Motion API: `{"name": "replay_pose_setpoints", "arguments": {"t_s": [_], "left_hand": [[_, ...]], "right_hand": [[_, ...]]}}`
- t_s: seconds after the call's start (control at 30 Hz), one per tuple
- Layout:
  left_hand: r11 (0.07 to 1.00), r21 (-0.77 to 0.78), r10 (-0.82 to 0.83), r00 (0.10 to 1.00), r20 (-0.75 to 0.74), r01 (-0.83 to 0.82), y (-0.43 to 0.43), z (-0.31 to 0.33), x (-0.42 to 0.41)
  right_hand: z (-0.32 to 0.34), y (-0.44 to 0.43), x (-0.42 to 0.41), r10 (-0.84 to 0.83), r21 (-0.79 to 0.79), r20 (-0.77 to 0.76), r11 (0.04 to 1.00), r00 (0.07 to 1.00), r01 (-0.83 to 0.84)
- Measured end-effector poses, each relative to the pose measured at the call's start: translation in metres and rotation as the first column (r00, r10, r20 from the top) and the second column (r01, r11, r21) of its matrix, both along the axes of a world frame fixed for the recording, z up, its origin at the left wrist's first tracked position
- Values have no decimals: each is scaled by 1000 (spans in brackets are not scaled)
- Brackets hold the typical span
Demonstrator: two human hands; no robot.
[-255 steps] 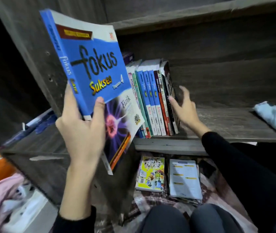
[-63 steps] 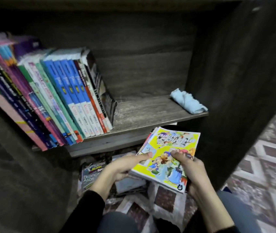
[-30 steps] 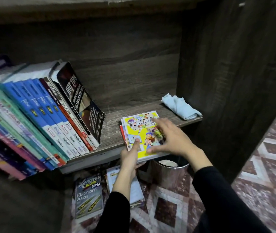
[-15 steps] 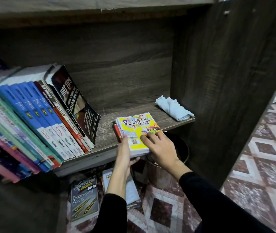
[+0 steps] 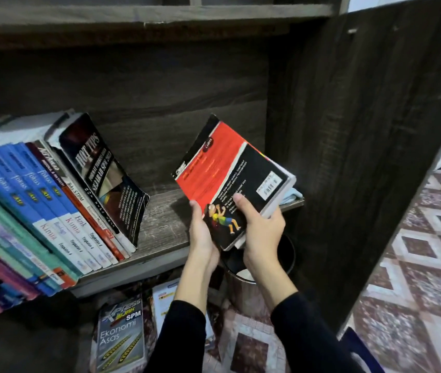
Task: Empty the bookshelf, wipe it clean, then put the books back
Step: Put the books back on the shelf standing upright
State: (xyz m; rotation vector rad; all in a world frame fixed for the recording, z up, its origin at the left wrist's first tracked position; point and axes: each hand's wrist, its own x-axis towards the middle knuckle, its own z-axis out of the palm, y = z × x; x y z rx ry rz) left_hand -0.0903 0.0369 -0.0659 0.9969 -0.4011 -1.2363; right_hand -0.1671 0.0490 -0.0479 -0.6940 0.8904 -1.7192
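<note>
Tilting book stack (image 5: 236,181) up, earlier flat on shelf (image 5: 160,219)

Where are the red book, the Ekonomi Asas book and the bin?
Red book (image 5: 222,168): head view, red cover area.
Ekonomi Asas book (image 5: 118,337): head view, cover middle.
Bin (image 5: 243,294): head view, metal wall.

Head view, down toward near shelf (image 5: 160,211)

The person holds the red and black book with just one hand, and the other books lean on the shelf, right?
No. Both hands hold the red and black book: left hand and right hand grip its lower end, as the head view shows. The other books do lean on the shelf.
</note>
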Motion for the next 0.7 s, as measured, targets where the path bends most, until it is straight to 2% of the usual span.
{"name": "replay_pose_setpoints", "arguments": {"t_s": [0.1, 0.17, 0.27, 0.33, 0.43, 0.6, 0.7], "left_hand": [[987, 84, 117, 969, 217, -138, -10, -1, -2], [970, 149, 141, 944, 299, -192, -20, -11, -1], [953, 248, 48, 894, 445, -175, -38, -28, 7], [940, 308, -23, 874, 485, -147, -46, -38, 14], [939, 329, -99, 837, 538, -100, -45, -40, 17], [934, 330, -162, 662, 732, -135, -33, -34, 29], [935, 344, -195, 686, 701, -86, -26, -33, 29]], "right_hand": [[-7, -7, 5, 58, 185, 238, 977, 970, -103], [-11, -11, 6, 56, 270, 341, 950, 939, -155], [-21, -19, 8, 9, 397, 457, 893, 889, -213], [-28, -24, 11, -18, 465, 512, 847, 859, -260], [-37, -29, 17, -53, 519, 547, 805, 835, -289], [-40, -39, 23, -142, 546, 541, 809, 829, -217], [-43, -48, 27, -237, 585, 459, 806, 857, -91]]}}
